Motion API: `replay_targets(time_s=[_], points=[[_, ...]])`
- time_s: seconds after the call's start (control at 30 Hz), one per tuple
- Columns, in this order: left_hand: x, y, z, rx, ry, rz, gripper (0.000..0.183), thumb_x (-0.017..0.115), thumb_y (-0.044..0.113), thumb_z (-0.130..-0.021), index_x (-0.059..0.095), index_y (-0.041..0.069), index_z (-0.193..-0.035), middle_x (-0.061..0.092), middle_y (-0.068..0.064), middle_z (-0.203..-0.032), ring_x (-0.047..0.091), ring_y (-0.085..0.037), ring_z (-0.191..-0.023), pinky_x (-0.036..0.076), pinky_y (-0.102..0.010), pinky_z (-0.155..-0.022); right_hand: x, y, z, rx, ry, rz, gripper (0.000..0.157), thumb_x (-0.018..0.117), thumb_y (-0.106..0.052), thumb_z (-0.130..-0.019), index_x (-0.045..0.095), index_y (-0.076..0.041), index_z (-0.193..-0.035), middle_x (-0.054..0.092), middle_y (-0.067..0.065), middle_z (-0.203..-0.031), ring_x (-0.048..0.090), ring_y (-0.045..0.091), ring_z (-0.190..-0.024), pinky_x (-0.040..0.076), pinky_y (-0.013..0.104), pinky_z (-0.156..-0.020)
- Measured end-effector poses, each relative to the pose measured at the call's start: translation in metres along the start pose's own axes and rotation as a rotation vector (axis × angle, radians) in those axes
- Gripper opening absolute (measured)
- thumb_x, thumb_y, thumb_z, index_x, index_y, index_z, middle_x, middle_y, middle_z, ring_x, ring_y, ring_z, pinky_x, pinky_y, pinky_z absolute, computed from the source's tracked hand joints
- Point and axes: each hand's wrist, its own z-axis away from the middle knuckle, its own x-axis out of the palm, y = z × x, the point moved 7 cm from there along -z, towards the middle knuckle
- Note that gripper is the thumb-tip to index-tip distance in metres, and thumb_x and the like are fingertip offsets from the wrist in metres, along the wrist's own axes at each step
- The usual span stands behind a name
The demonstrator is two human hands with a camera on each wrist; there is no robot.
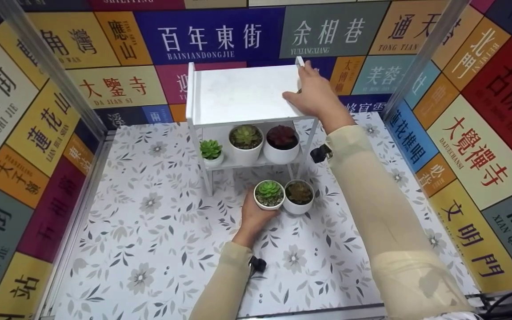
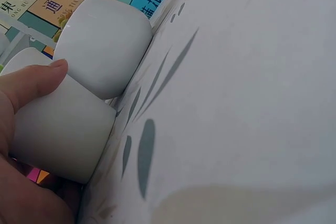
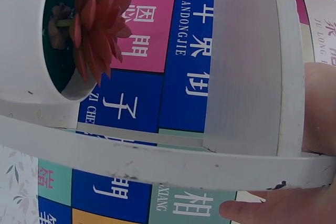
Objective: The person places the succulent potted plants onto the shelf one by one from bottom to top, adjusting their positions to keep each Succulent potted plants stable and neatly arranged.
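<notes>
My left hand (image 1: 252, 218) grips a small white pot with a green succulent (image 1: 269, 193) at the front of the shelf. In the left wrist view the thumb lies along this white pot (image 2: 63, 129), whose base is right at the patterned surface. Close beside it stands another white pot with a brownish succulent (image 1: 299, 194). My right hand (image 1: 320, 95) holds the upper right edge of a white two-tier shelf (image 1: 242, 95), thumb on the top board. In the right wrist view the fingers (image 3: 262, 208) reach around the shelf's white side post (image 3: 157, 163).
On the lower tier sit a small bright green succulent (image 1: 211, 150), a wider green one (image 1: 245, 138) and a dark red one (image 1: 282, 138), all in white pots. Floral paper (image 1: 149, 249) covers the tabletop. Sign-patterned panels (image 1: 211, 35) wall the back and sides.
</notes>
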Motion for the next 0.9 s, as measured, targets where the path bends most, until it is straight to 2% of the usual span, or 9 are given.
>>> replay_targets(time_s=[0.2,0.43,0.57,0.73,0.9], points=[[-0.002,0.001,0.002,0.000,-0.002,-0.026,0.097,0.095,0.015,-0.059,0.054,0.004,-0.147,0.066,-0.014,-0.139,0.062,-0.031,-0.132,0.047,-0.044,-0.118,0.000,0.000,0.001,0.003,0.002,-0.015,0.096,0.054,-0.060,-0.102,0.004,-0.017,-0.172,-0.009,0.008,-0.179,0.000,0.035,-0.167,0.008,0.055,-0.135],[-0.007,-0.001,0.003,-0.010,0.019,-0.055,0.092,0.094,0.015,-0.058,0.058,0.002,-0.141,0.069,-0.014,-0.133,0.065,-0.031,-0.127,0.050,-0.044,-0.115,0.001,-0.003,0.001,0.009,0.002,-0.026,0.097,0.055,-0.060,-0.102,0.005,-0.015,-0.172,-0.009,0.004,-0.179,0.000,0.032,-0.167,0.010,0.052,-0.136],[-0.010,-0.002,0.007,-0.025,0.063,-0.017,0.091,0.093,0.013,-0.057,0.059,0.003,-0.140,0.071,-0.012,-0.130,0.066,-0.029,-0.124,0.051,-0.042,-0.114,0.002,-0.002,0.001,0.016,-0.006,-0.031,0.098,0.055,-0.061,-0.101,0.005,-0.016,-0.172,-0.011,0.003,-0.179,0.000,0.032,-0.167,0.010,0.053,-0.136],[-0.018,0.001,0.012,-0.011,0.149,-0.026,0.085,0.094,0.016,-0.058,0.062,0.004,-0.136,0.072,-0.011,-0.124,0.068,-0.028,-0.118,0.053,-0.042,-0.111,0.003,0.000,0.000,0.016,-0.010,-0.039,0.099,0.056,-0.061,-0.101,0.003,-0.018,-0.172,-0.011,0.003,-0.179,-0.001,0.032,-0.167,0.009,0.053,-0.135],[-0.024,0.008,0.015,0.012,0.160,-0.017,0.082,0.095,0.012,-0.057,0.065,0.006,-0.133,0.074,-0.009,-0.121,0.070,-0.026,-0.115,0.054,-0.041,-0.108,0.003,0.003,-0.001,0.013,-0.008,-0.030,0.099,0.055,-0.061,-0.101,0.002,-0.018,-0.172,-0.011,0.004,-0.179,-0.001,0.033,-0.167,0.008,0.054,-0.135]])
